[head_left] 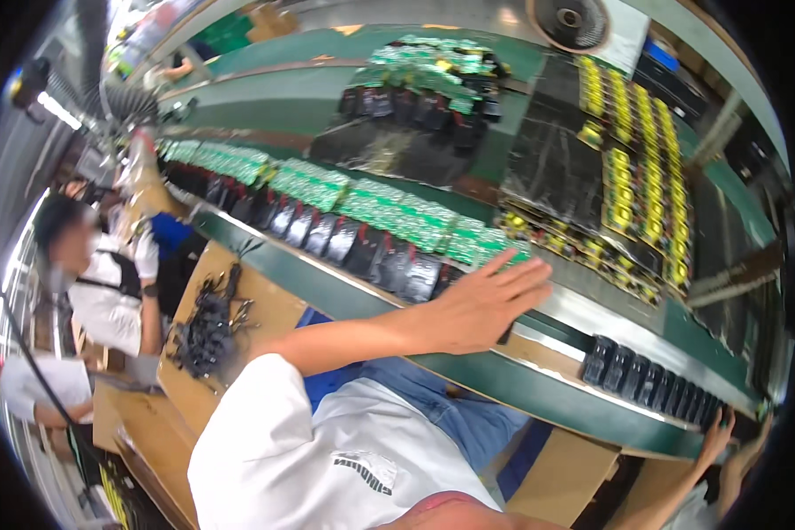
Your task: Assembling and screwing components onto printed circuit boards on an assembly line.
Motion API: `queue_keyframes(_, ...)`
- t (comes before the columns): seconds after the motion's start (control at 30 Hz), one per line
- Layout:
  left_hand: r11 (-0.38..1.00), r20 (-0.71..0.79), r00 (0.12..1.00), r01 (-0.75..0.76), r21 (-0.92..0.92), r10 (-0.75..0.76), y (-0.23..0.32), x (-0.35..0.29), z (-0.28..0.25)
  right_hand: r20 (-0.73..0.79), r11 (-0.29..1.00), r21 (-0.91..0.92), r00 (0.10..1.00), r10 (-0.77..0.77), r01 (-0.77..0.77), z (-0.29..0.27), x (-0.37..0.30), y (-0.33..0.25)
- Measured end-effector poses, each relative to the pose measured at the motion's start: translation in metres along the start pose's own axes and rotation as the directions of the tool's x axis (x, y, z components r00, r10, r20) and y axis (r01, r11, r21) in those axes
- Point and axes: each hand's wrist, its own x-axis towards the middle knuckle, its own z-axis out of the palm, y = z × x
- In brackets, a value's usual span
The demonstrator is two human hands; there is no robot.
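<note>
Though blurred, boards (397,212), bench (539,389), perhaps cartons (272,22).

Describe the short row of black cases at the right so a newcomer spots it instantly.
Find the green bench slanting across the view, then the left hand above it. Right of that hand and lower, along the near edge, sits the row of black cases. Unlike the black pieces left of the hand, it has no green circuit boards beside it.

Left arm (353,343) across the body, left hand (481,307) palm-down, fingers (528,280) spread.
</note>
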Motion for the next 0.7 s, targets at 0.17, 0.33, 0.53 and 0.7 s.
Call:
queue_keyframes(0.17, 0.998, -0.004, 0.998, 0.057, 0.014, -0.057, -0.005, -0.007, 0.001, 0.078, 0.976, 0.206, 0.993, -0.09, 0.072, -0.001, -0.017, -0.095)
queue_keyframes(0.33, 1.0, -0.009, 1.0, 0.026, -0.005, -0.026, -0.013, -0.011, 0.003, 0.073, 0.996, 0.037, 0.994, -0.085, 0.082, -0.036, -0.06, -0.155)
queue_keyframes(0.53, 0.997, -0.035, 0.997, 0.061, -0.055, -0.063, -0.021, -0.023, -0.002, 0.052, 0.982, 0.17, 0.994, -0.091, 0.081, -0.029, -0.082, -0.211)
queue_keyframes(0.7, 0.995, 0.001, 0.998, 0.064, -0.073, -0.064, -0.034, -0.035, -0.023, 0.034, 0.948, 0.316, 0.999, -0.04, 0.027, -0.046, -0.115, -0.252)
